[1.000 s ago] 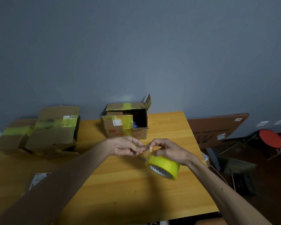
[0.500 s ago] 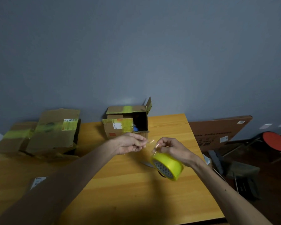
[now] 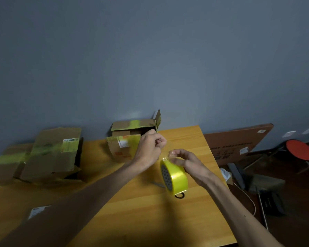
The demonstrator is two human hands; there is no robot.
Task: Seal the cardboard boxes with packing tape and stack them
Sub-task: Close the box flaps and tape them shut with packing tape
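Tape-starting step, centre frame: right hand [image 3: 189, 164] fingers curled round yellow tape roll [image 3: 177, 177] above table [image 3: 132, 211]; left hand [image 3: 148, 148] fingertips pinched together, contents unclear; next, probably draw a strip toward open box [image 3: 125, 145] behind.

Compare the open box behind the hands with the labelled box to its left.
The open box has its flaps apart, showing a dark inside; the labelled box shows a shut face with a yellow-green tape band across it. The open box sits level; the labelled box lies tilted and looks larger. Both are brown cardboard with white labels and some yellow-green tape.
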